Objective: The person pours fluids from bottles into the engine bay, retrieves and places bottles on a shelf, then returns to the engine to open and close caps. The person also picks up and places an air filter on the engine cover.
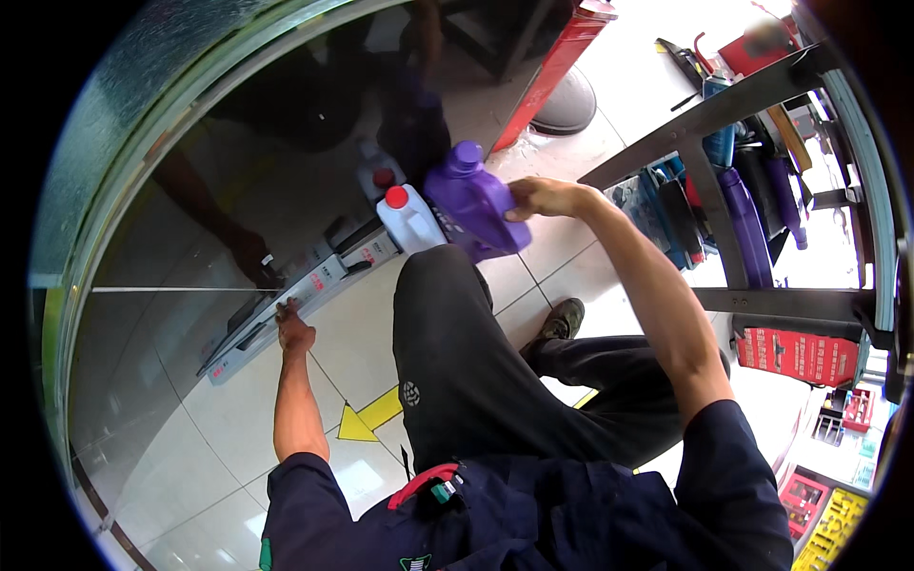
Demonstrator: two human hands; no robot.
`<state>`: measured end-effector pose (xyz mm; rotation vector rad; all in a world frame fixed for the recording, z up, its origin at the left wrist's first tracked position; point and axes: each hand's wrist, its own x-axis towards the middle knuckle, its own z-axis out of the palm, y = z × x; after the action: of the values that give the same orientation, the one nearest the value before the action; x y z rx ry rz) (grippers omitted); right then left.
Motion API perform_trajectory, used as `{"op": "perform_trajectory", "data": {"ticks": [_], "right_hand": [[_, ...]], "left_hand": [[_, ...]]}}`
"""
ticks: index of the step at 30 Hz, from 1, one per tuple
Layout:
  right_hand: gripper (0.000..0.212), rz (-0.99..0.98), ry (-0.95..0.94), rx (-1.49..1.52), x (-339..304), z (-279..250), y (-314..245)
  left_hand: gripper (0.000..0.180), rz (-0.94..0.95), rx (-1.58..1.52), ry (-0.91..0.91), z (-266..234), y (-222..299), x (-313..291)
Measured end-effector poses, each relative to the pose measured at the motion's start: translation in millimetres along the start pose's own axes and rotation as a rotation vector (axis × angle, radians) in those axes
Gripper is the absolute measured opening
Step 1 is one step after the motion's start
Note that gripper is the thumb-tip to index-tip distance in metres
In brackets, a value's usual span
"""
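Note:
My right hand (541,198) is closed on the handle side of a purple jug (479,205) with a purple cap, tilted beside a dark glossy panel (276,124). Just left of it stands a white jug (411,221) with a red cap. My left hand (293,325), its fingers bent together, grips the edge of a long flat package (271,328), pale with red print. This package lies along the foot of the panel; what is under the fingers is hard to see. A shorter pale box end (373,250) sits between package and white jug.
A red post edge (547,81) rises past the panel, with a dark rounded object (568,103) behind it. At the right, a dark metal rack (724,214) holds several bottles. A yellow arrow (371,419) marks the tiled floor. Red and yellow tool trays (830,528) sit lower right.

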<state>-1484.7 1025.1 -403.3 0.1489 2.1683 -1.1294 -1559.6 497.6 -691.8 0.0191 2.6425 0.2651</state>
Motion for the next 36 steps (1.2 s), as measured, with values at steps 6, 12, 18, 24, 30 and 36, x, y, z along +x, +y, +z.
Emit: {"op": "perform_trajectory", "data": {"ticks": [6,12,18,24,30,36], "right_hand": [[0.066,-0.093,0.022,-0.051,53,5,13],[0.046,-0.228,0.863,-0.423,-121,-8,-27],[0.074,0.607,1.090,-0.889,-305,-95,32],[0.051,0.461,0.738,-0.941,-250,-158,20],[0.053,0.588,0.720,-1.109,-283,-139,-17],[0.056,-0.060,0.998,-0.860,-296,-62,-137]], "left_hand": [[0.109,0.181,0.037,0.129,44,-69,30],[0.100,-0.052,-0.016,0.038,1,-21,-2],[0.095,-0.015,0.015,-0.020,4,12,-6],[0.093,0.158,-0.046,0.209,29,-106,51],[0.096,-0.023,0.059,0.033,8,-11,9],[0.092,-0.037,0.061,0.066,1,-13,-4]]}}
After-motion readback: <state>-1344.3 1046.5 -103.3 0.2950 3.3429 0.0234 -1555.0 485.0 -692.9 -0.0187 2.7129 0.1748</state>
